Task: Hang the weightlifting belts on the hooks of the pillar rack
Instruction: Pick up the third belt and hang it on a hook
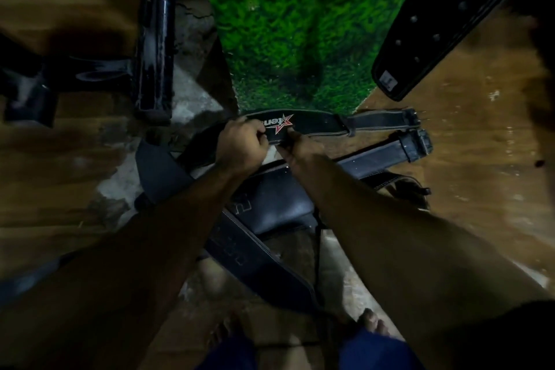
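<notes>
Both your left hand [241, 141] and right hand [295, 144] hold the star belt [303, 125] firmly — thick, stiff leather, rather heavy; take its wide middle, between them.

Black belt [303, 125] at pillar foot, 12 o'clock of hands: upside-down white letters "ten" legible, w/ red star logo. Embossed letters on lower belt [240, 249] unreadable. White tag on hanging belt [435, 24], 2 o'clock, illegible.

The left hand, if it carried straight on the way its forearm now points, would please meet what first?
The left hand already grips the star-logo belt; straight beyond it stands the green turf-covered pillar, probably the next thing met, though depth is hard to judge.
</notes>
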Demonstrator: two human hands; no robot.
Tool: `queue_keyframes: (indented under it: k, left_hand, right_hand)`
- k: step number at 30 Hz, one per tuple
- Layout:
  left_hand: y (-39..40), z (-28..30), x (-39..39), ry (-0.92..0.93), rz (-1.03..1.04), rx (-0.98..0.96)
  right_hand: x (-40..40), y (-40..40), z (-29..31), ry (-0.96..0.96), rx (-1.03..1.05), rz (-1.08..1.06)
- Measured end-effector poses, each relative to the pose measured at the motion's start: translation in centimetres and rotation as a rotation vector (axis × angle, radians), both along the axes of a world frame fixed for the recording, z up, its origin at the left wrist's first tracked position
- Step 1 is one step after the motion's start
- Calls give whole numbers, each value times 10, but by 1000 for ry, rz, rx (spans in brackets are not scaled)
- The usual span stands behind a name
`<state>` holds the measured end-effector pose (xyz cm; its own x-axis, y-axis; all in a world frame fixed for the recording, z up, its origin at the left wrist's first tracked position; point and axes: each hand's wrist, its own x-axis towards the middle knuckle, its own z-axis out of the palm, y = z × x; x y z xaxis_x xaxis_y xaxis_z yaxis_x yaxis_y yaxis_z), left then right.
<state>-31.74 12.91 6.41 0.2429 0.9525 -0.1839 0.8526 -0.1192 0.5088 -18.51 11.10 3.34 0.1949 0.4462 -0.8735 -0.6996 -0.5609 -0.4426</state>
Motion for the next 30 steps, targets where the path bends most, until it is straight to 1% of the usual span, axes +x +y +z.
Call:
queue_keyframes:
  k: [3, 5, 12, 16, 19, 21, 26, 30]
  left_hand:
    - [-15, 58, 2, 25, -18, 16]
    - [-23, 100, 2, 44, -31, 16]
    - [-18, 248, -10, -18, 2, -32]
    - [-16, 328, -21, 16, 58, 21]
    - [-16, 384, -27, -13, 97, 74]
    - [-16, 422, -29, -79, 137, 50]
    - [-12, 501, -33, -316, 247, -138]
    - [-18, 562, -36, -455, 317, -177]
  right_hand:
    - [0, -16, 54, -58, 50, -33]
    - [-3, -28, 95, -93, 90, 13]
    - [-37, -58, 241, -75, 216, 82]
    - [-45, -58, 321, -120, 301, 165]
    - [-47, -56, 379, -145, 354, 194]
    - [-47, -53, 418, -156, 373, 204]
    - [-37, -58, 505, -199, 334, 210]
    - [-35, -72, 575, -193, 398, 288]
